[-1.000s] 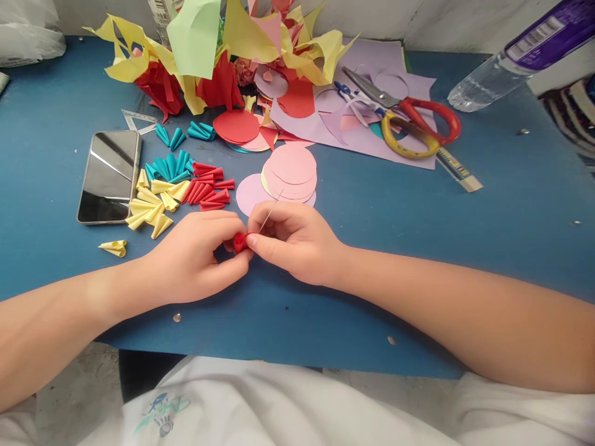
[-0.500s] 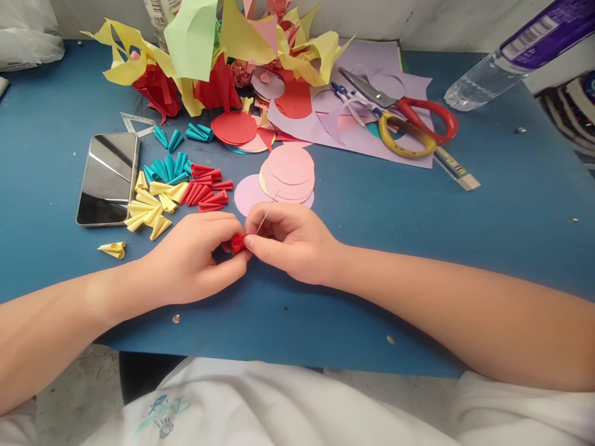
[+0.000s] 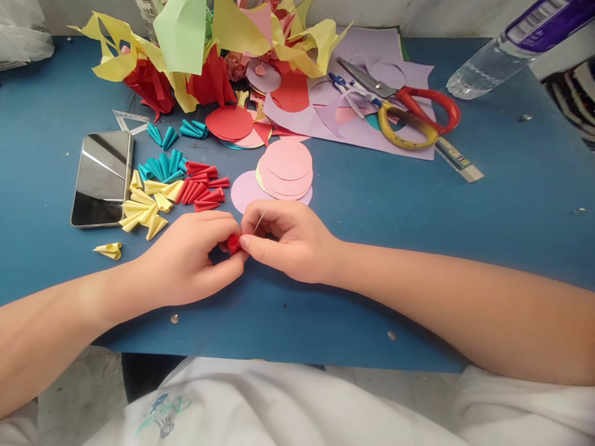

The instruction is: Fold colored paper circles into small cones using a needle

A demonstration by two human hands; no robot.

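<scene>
My left hand point(image 3: 188, 257) and my right hand point(image 3: 288, 241) meet over the blue table point(image 3: 488, 210), both pinching one small rolled red paper piece point(image 3: 233, 243). A thin needle point(image 3: 259, 221) sticks up from my right hand's fingers, its lower end hidden. Just beyond my hands lie pink paper circles point(image 3: 286, 167) and piles of small paper cones: red point(image 3: 202, 186), yellow point(image 3: 144, 204) and teal point(image 3: 162, 166).
A phone point(image 3: 100, 178) lies at the left. Crumpled coloured paper scraps point(image 3: 209, 49) heap at the back, beside purple sheets point(image 3: 372, 105) with red-and-yellow scissors point(image 3: 409, 111). A plastic bottle point(image 3: 506, 52) lies at the back right. One yellow cone point(image 3: 109, 249) sits alone.
My hands stay together on the red piece; the needle shows shorter above my right fingers. The view has shifted slightly.
</scene>
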